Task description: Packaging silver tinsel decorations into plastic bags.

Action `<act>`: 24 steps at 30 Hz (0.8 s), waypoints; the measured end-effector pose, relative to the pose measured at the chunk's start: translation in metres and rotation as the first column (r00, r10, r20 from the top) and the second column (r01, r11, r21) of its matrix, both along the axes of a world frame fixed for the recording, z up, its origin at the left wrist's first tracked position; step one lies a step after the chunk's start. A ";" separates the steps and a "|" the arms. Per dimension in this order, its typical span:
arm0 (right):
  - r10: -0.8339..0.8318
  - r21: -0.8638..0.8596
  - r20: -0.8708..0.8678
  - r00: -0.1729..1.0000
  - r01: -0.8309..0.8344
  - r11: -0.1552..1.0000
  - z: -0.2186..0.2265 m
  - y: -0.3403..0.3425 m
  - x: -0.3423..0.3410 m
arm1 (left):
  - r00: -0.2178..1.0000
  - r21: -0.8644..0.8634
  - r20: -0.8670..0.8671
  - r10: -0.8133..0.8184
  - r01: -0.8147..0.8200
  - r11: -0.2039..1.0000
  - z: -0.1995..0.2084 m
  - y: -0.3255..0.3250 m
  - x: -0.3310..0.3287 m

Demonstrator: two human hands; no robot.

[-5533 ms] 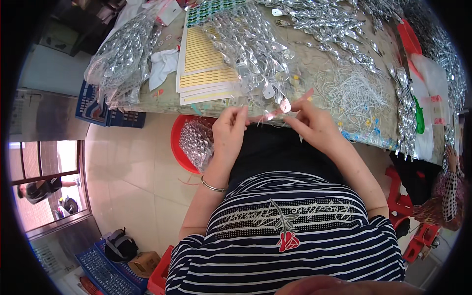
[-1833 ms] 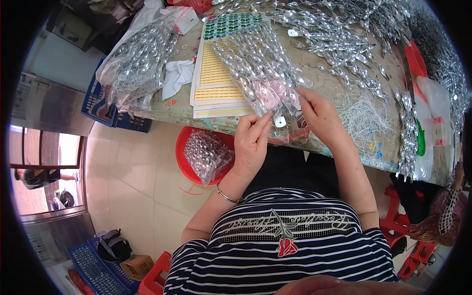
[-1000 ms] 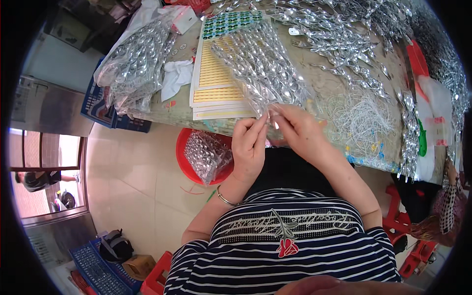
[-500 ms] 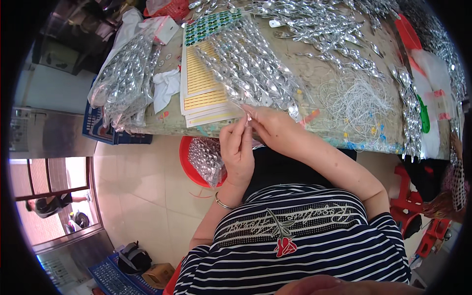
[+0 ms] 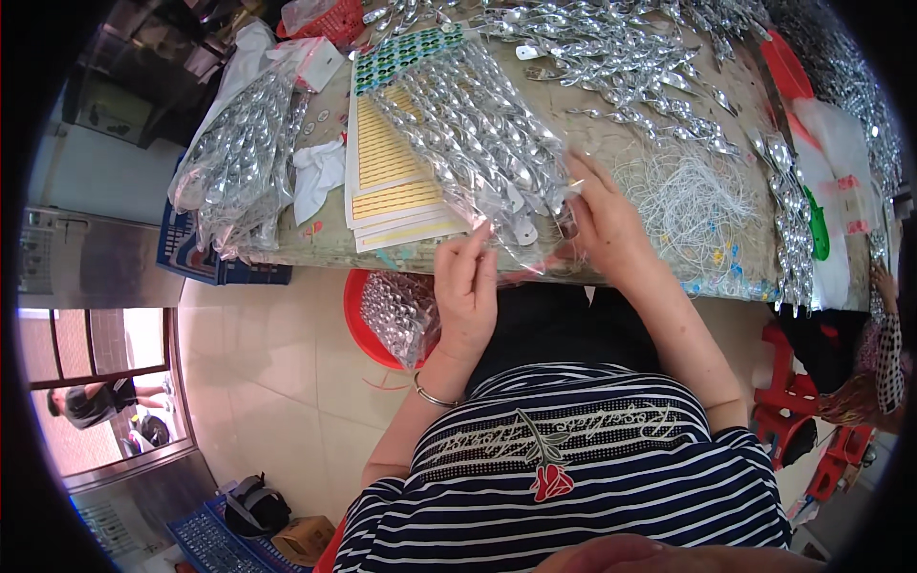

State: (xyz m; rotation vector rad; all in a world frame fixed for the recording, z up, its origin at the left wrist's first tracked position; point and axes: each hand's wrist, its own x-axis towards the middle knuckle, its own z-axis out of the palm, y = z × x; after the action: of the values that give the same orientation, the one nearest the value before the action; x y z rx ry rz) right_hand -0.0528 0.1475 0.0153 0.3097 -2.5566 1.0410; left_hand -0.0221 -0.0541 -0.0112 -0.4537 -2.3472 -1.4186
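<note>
A clear plastic bag (image 5: pixel 487 124) filled with silver twisted strips lies slanting on the table, its near end by the front edge. My left hand (image 5: pixel 466 291) pinches the near left corner of the bag between thumb and fingers. On the other side, my right hand (image 5: pixel 613 229) has its fingers closed on the bag's near right edge; part of its grip is hidden. The plastic between my hands is spread, and a white tag shows through it. Under the bag's left side lie yellow printed sheets (image 5: pixel 387 143) and a green patterned sheet (image 5: pixel 411 53).
Left are another filled bag (image 5: pixel 234 143) and a white cloth (image 5: pixel 318 177). Tangled white string (image 5: pixel 693 201) lies right, with loose silver strips (image 5: pixel 611 57) farther back. Below the table edge stands a red basin (image 5: pixel 358 329) holding a bag. Another person's hand (image 5: pixel 884 286) shows far right.
My right hand has moved right, away from my left hand, to the bag's right edge. The near end of the bag has spread out between them. Outside the window, a person has shifted.
</note>
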 end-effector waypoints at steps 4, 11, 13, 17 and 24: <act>-0.117 0.086 0.045 0.992 0.113 0.990 -0.011 0.002 -0.007 | 0.999 -0.007 0.046 -0.018 0.018 1.000 0.001 0.009 -0.002; -0.169 0.127 0.100 0.981 0.156 0.980 -0.005 0.003 -0.019 | 0.997 0.032 0.065 -0.041 0.039 0.999 0.002 0.012 -0.003; -0.185 0.133 0.192 0.964 0.161 0.978 -0.002 0.004 -0.022 | 0.996 0.044 0.068 -0.056 0.053 0.998 0.005 0.013 -0.005; -0.141 0.087 0.238 0.961 0.123 0.989 0.007 0.007 -0.021 | 0.994 0.033 0.091 -0.060 0.057 0.998 0.007 0.011 -0.007; -0.056 -0.162 0.214 0.975 0.092 0.983 0.021 -0.005 -0.012 | 0.999 -0.003 0.027 -0.037 0.037 0.999 0.004 0.006 -0.006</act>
State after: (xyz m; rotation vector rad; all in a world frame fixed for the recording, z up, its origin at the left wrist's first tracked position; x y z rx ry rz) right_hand -0.0648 0.1426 0.0363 0.0613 -2.6126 1.3163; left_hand -0.0285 -0.0477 -0.0075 -0.4840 -2.3747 -1.4454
